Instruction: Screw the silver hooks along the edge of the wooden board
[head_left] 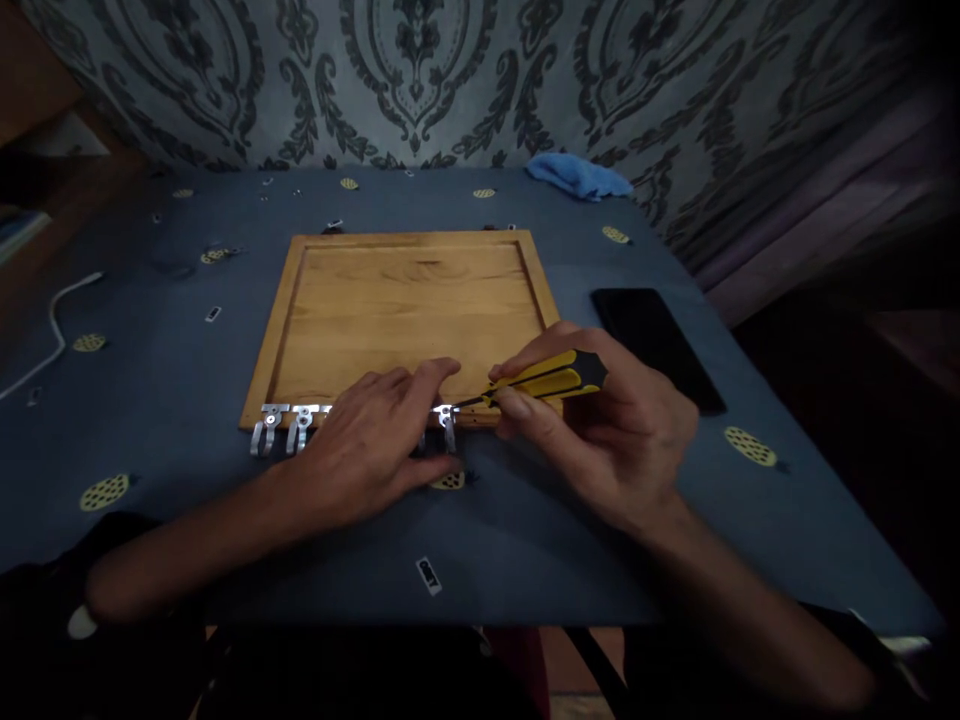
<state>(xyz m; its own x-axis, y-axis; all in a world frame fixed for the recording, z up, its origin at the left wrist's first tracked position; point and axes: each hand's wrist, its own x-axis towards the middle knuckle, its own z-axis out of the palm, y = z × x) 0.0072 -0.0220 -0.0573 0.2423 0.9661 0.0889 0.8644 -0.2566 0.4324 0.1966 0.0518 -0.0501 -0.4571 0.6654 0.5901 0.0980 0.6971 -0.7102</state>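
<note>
A wooden panel with a raised rim point(390, 330) lies flat on the table. Silver metal hooks point(302, 425) line its near edge, the middle ones covered by my left hand point(379, 430). That hand rests over the edge with its fingers stretched out and apart. In my right hand point(626, 430) is a yellow and black screwdriver point(551, 378), gripped by its handle and tilted. Its shaft points left, with the tip at the rightmost hook point(448, 422). Whether the tip sits in a screw is too small to tell.
A black phone point(660, 345) lies right of the panel. At the back is a crumpled blue cloth point(579, 176) by the patterned wall. A white cable point(54, 325) runs along the left side. The blue tablecloth point(300, 570) ends at the table's front edge.
</note>
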